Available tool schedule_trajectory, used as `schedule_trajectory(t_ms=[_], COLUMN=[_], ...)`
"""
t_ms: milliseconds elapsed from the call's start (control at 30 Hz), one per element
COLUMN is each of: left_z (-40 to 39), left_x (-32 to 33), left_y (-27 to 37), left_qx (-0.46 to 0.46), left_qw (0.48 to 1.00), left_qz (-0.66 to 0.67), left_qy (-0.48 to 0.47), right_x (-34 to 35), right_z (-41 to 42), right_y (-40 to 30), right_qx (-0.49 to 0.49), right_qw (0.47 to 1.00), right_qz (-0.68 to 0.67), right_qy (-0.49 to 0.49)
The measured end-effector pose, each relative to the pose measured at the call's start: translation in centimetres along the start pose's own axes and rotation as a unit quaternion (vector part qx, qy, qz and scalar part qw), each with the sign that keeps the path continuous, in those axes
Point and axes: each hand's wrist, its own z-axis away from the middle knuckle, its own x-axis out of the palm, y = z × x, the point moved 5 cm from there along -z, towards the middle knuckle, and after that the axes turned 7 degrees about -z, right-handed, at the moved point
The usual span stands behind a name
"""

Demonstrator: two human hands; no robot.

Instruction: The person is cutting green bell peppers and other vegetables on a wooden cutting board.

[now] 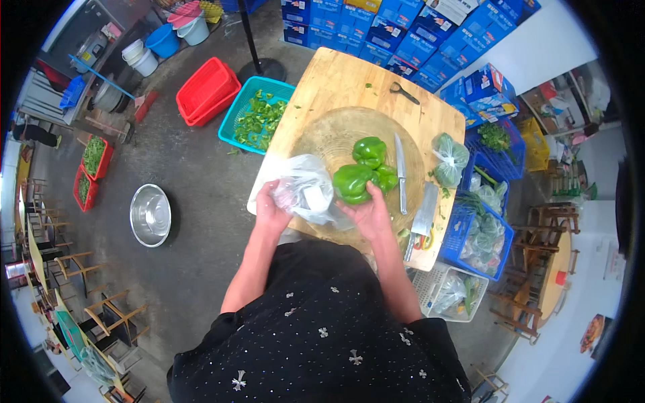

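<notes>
My left hand (272,207) grips a clear plastic bag (305,189) over the near left part of a wooden table (342,80). Beside the bag, my right hand (370,211) has its thumb against a green bell pepper (352,183); whether it bears the pepper's weight I cannot tell. More green peppers (369,152) lie just beyond on the round wooden cutting board (327,126). A small knife (400,174) rests to their right, its blade pointing away. Nearer the right edge lie a cleaver (424,214) and a tied bag of green vegetables (448,160). A black peeler (404,93) lies near the far edge.
A teal basket (242,101) of cut green pieces stands left of the table, near red baskets (206,90). A steel bowl (150,215) sits on the floor at left. Blue crates (456,242) of vegetables and a white crate (428,287) flank the right side. Blue cartons (373,25) are stacked behind.
</notes>
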Motion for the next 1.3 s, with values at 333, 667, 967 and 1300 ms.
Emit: schedule_trajectory(t_ms=[333, 667, 967, 1300], left_z=[1.7, 1.6, 1.1, 6.6], left_x=[-1.0, 0.2, 8.7, 12.7], left_y=[5.5, 5.8, -1.4, -14.3], left_qx=[0.038, -0.018, -0.177, 0.171], left_qw=[0.98, 0.997, 0.975, 0.488], left_qz=[0.14, 0.073, -0.014, -0.713], left_qy=[-0.137, -0.029, -0.13, -0.474], right_x=[5.0, 4.1, 3.0, -6.6], right_z=[-1.6, -0.8, 6.8, 14.9], right_y=[-4.0, -0.8, 3.0, 4.4], right_qx=[-0.322, -0.38, -0.271, -0.239], right_qw=[0.708, 0.405, 0.887, 0.932], right_qz=[0.628, 0.83, 0.349, -0.098], right_qy=[0.014, 0.055, 0.133, 0.253])
